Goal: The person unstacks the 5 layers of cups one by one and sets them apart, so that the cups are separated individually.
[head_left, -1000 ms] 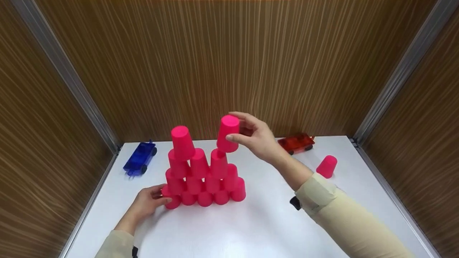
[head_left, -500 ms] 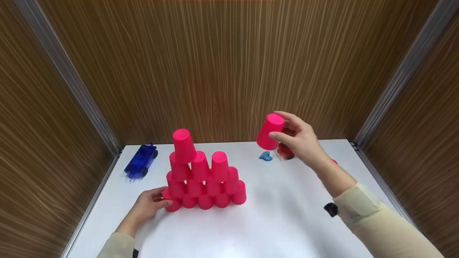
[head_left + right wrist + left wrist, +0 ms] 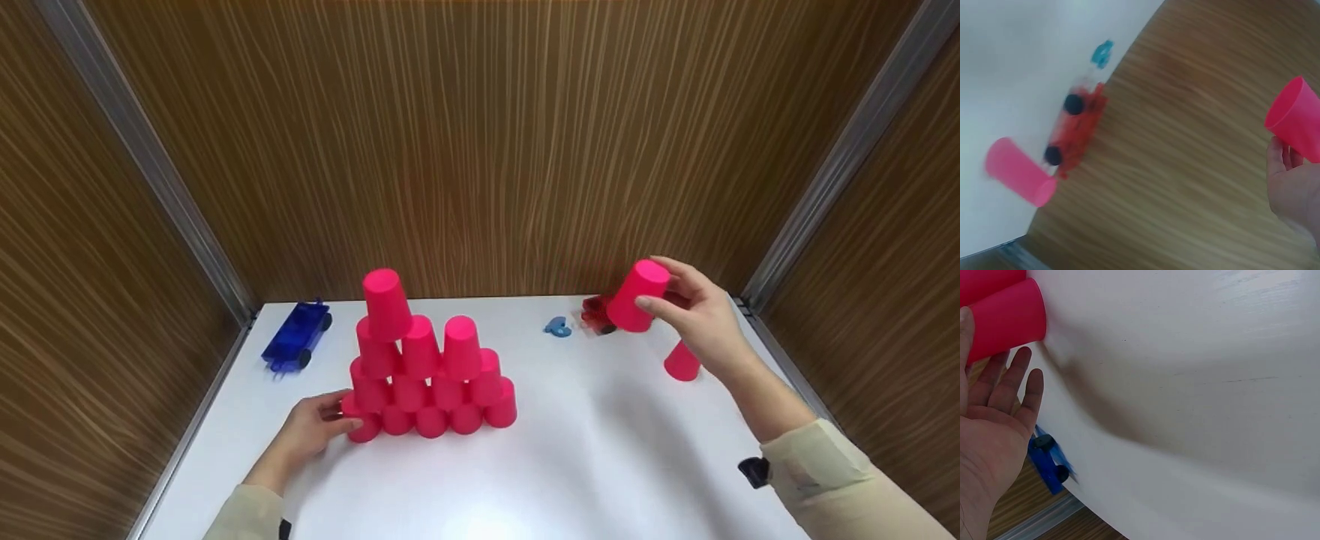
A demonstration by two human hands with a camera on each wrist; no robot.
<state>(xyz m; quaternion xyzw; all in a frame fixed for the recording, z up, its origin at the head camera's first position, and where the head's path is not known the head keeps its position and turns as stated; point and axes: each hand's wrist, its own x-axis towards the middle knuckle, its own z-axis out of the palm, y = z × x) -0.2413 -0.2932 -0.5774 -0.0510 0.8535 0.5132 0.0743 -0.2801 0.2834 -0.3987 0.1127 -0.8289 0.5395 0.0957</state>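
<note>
In the head view, my right hand (image 3: 705, 319) holds a bright pink plastic cup (image 3: 637, 296) upside down, raised above the table's back right. Thumb and fingers lie on opposite sides of it. My left hand (image 3: 307, 431) is at the bottom left cup (image 3: 366, 427) of a cup pyramid (image 3: 409, 390), thumb in front and fingers behind. In the left wrist view, the thumb presses on that pink cup (image 3: 1010, 320) while the outer fingers extend free of it. Three rows of inverted cups make the pyramid, and a single cup (image 3: 386, 304) tops its left side.
Another pink cup (image 3: 681, 364) stands on the white table (image 3: 570, 465) below my right hand. A red toy car (image 3: 596, 313) and a small light-blue piece (image 3: 558, 327) lie at the back. A blue toy car (image 3: 298, 335) is at left. Wood-patterned walls (image 3: 480, 150) enclose the table.
My right hand has carried its cup away from the pyramid's top to the right, and lower in the last half second. The left hand stays at the bottom left cup.
</note>
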